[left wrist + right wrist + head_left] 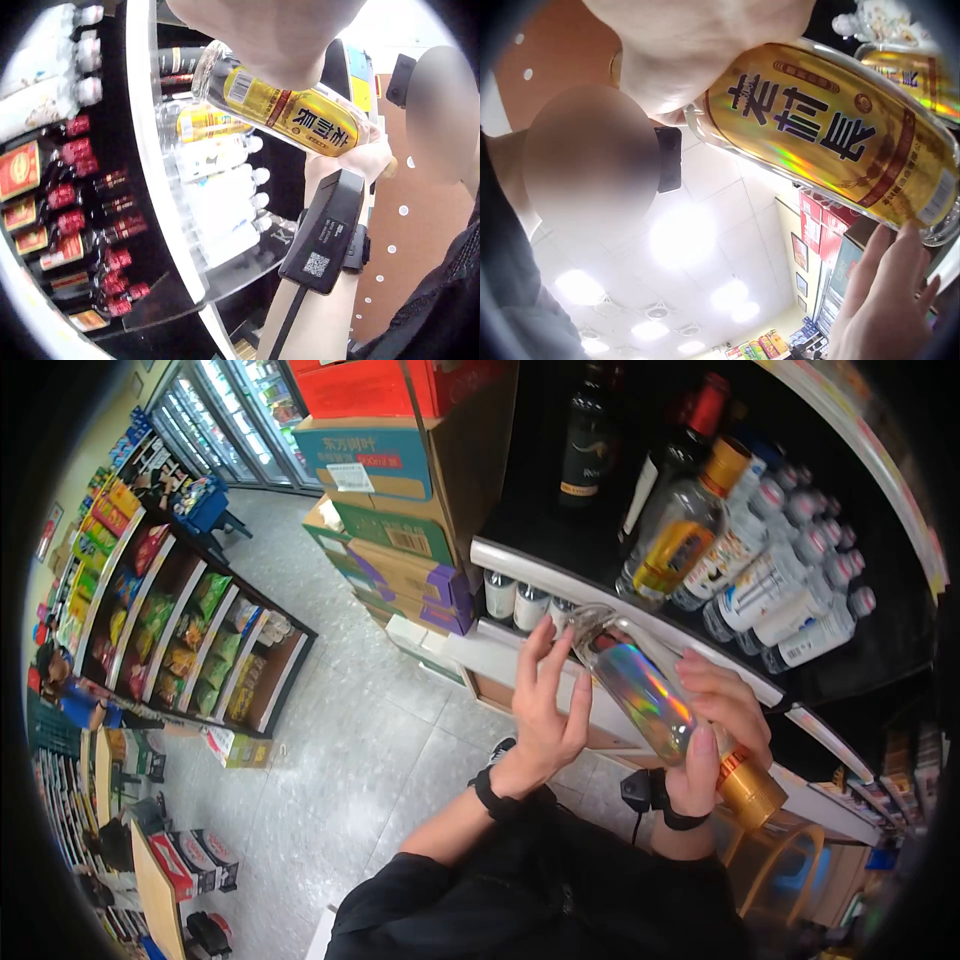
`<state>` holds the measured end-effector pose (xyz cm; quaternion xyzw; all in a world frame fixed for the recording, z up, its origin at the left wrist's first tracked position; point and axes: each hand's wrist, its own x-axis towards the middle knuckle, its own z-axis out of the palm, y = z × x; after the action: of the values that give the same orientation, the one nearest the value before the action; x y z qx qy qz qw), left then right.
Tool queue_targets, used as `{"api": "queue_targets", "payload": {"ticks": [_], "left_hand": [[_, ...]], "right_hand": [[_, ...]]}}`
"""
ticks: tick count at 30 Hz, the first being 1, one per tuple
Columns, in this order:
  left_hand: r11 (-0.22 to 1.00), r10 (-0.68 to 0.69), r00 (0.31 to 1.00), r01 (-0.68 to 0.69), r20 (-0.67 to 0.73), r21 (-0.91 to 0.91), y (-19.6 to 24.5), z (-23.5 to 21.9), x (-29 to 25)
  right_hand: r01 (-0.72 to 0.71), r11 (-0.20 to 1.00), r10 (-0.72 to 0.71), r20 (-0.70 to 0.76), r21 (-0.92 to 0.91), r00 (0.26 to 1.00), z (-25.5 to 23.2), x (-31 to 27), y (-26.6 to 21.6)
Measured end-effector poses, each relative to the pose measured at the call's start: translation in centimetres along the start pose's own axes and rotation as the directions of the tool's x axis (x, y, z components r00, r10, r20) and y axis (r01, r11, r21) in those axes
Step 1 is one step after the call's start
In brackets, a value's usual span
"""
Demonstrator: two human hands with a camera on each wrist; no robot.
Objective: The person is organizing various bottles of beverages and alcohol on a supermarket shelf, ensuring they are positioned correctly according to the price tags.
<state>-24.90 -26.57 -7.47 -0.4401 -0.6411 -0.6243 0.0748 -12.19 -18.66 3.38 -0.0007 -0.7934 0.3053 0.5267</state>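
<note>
The right hand (715, 735) is wrapped round the neck end of a bottle (650, 695), fingers over the top and thumb along the side, just above the gold cap (752, 792), which points back toward the person. The bottle lies tilted, its base up against the front edge of the shelf (560, 575); its iridescent wrap shows gold with large characters in the right wrist view (832, 131). The left hand (545, 695) stands with fingers straight and spread, its fingertips (545, 630) at the bottle's base end; from the head view they seem to touch the glass, though I can't be sure of it. In the left wrist view the same bottle (292, 112) crosses in front of the shelf's white rim (150, 150). On the shelf just behind the base stands a clear bottle with a yellow label (680, 530), with dark wine bottles (590, 440) to its left and rows of white-capped bottles (800, 580) filling the right end. Below the shelf edge sit small bottles (515, 600). Stacked cartons (400, 500) stand left of the shelf, and a snack rack (190, 640) stands well apart across the tiled floor (350, 760).
</note>
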Motion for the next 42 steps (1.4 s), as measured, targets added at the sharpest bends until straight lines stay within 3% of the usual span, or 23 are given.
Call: {"api": "queue_targets", "payload": {"ticks": [3, 9, 13, 16, 17, 20, 28, 30, 32, 35, 39, 42], "left_hand": [[0.992, 0.1, 0.994, -0.104, -0.046, -0.077, -1.8, -0.1, 3.1], [0.959, 0.256, 0.962, -0.266, -0.099, -0.101, -4.5, 2.4, 8.2], [0.978, 0.209, 0.978, -0.209, -0.01, -0.005, -5.9, 2.6, 9.9], [0.988, 0.154, 0.985, -0.153, 0.081, -0.022, -6.0, 2.2, 10.6], [0.988, 0.157, 0.984, -0.157, 0.081, -0.005, -6.1, 2.2, 10.7], [0.997, 0.08, 0.988, -0.078, 0.131, -0.025, -6.6, 2.3, 11.4], [0.995, 0.096, 0.975, -0.1, 0.201, 0.009, -7.0, 2.2, 13.2], [0.997, 0.077, 0.974, -0.079, 0.214, -0.001, -7.3, 2.2, 13.5], [0.995, 0.095, 0.977, -0.098, 0.19, 0.004, -7.7, 2.2, 13.4], [0.995, 0.095, 0.984, -0.096, 0.154, 0.004, -7.7, 2.2, 13.0], [0.995, 0.099, 0.982, -0.098, 0.162, -0.014, -7.5, 2.6, 14.0], [1.0, 0.026, 0.982, -0.022, 0.189, -0.02, -7.1, 2.3, 14.1]], "right_hand": [[0.051, 0.998, -0.05, 0.018, -0.046, 0.999, 2.0, 2.7, 1.4], [-0.022, 0.989, 0.013, -0.06, -0.149, 0.998, 5.6, 6.2, 4.2], [-0.122, 0.938, 0.082, -0.134, -0.325, 0.988, 7.2, 8.0, 6.2], [-0.181, 0.946, 0.09, -0.317, -0.271, 0.944, 9.3, 9.4, 7.8], [-0.27, 0.901, 0.154, -0.331, -0.34, 0.931, 9.5, 10.1, 7.6], [-0.302, 0.932, 0.216, -0.362, -0.2, 0.907, 10.0, 11.2, 9.0], [-0.445, 0.841, 0.326, -0.37, -0.307, 0.87, 9.9, 12.8, 10.6], [-0.448, 0.84, 0.331, -0.366, -0.305, 0.87, 10.2, 12.7, 11.1], [-0.356, 0.874, 0.206, -0.41, -0.331, 0.889, 10.6, 12.5, 11.4], [-0.293, 0.914, 0.155, -0.426, -0.28, 0.891, 10.9, 12.2, 11.5], [-0.319, 0.916, 0.178, -0.465, -0.243, 0.867, 10.8, 13.4, 12.5], [-0.335, 0.894, 0.181, -0.443, -0.297, 0.878, 10.6, 13.1, 13.0]]}}
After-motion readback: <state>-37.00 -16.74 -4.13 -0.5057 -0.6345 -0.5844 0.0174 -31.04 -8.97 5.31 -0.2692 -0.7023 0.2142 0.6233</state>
